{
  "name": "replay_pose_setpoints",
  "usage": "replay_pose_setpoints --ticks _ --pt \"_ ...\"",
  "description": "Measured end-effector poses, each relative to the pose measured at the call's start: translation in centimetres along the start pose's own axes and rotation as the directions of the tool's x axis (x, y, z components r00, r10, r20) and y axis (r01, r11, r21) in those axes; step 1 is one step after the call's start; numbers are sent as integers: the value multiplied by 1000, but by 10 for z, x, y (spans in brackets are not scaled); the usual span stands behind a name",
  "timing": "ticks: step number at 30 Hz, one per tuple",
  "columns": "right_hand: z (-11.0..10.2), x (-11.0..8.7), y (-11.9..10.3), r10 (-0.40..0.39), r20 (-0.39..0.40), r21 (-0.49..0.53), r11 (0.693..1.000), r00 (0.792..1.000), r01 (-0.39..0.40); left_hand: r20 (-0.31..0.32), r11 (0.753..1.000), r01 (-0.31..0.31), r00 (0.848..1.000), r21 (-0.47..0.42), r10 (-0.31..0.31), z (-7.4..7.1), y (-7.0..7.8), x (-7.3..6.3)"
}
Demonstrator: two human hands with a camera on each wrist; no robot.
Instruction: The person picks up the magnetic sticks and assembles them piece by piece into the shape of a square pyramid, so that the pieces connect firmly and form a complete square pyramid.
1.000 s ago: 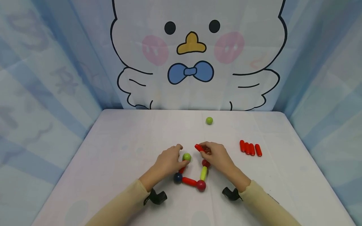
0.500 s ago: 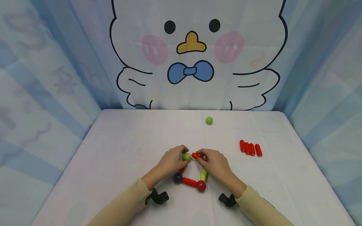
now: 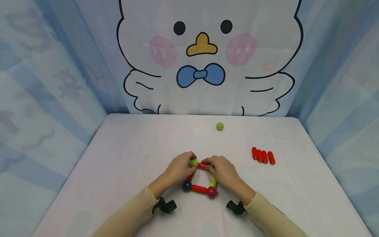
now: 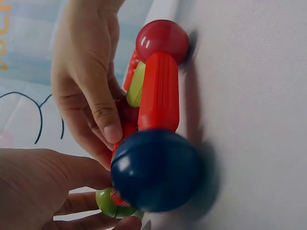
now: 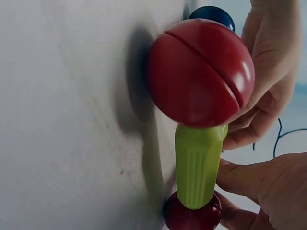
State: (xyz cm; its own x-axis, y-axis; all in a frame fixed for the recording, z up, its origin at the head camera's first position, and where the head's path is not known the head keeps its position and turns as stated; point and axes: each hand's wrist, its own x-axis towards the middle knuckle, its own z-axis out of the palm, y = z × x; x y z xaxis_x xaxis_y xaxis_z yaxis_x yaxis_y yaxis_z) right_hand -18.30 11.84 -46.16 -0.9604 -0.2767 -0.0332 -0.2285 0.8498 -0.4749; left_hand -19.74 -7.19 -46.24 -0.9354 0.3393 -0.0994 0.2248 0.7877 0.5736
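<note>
A ring of balls and ribbed plastic rods lies at the middle of the table. My left hand (image 3: 178, 168) pinches the green ball (image 3: 193, 163) at its far left corner. The right hand (image 3: 225, 171) grips a red rod (image 3: 202, 166), whose left end meets that green ball. Along the near side, a red rod (image 3: 199, 189) joins the navy ball (image 3: 187, 186) to a red ball (image 3: 211, 192). The yellow-green rod (image 5: 195, 165) runs from there to a dark red ball (image 5: 192, 213), hidden under the right hand in the head view. Another red rod (image 3: 190, 177) forms the left side.
A row of several red rods (image 3: 264, 157) lies at the right of the white table (image 3: 142, 138). One loose green ball (image 3: 219, 126) sits near the far edge. Black wrist cameras hang under both sleeves, and printed curtains stand around the table.
The right hand has brought its red rod down and left until it meets the green ball. The left hand has stayed at that ball, its fingers closing round it.
</note>
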Motion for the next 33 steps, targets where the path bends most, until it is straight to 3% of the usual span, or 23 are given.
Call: replay_pose_setpoints --ticks 9,16,22,27,30,33 --pt "-4 10 7 -52 14 26 998 999 51 -6 999 -14 1000 -37 14 -3 -6 5" --pt "-24 18 29 53 -36 0 999 998 -53 -10 999 32 999 -39 -33 -3 -6 7" --pt "-51 7 62 159 -131 -134 975 978 -177 -45 999 44 998 -6 -44 -4 -9 6" --pt "-69 -7 84 188 -204 -294 924 961 -243 -58 997 56 997 62 -53 -4 -12 5" --pt "-73 -12 92 192 -210 -354 899 959 -257 -68 993 75 995 96 -69 -5 -13 5" --pt "-73 -14 98 178 -214 -363 898 961 -247 -70 988 89 994 124 -81 -5 -15 5"
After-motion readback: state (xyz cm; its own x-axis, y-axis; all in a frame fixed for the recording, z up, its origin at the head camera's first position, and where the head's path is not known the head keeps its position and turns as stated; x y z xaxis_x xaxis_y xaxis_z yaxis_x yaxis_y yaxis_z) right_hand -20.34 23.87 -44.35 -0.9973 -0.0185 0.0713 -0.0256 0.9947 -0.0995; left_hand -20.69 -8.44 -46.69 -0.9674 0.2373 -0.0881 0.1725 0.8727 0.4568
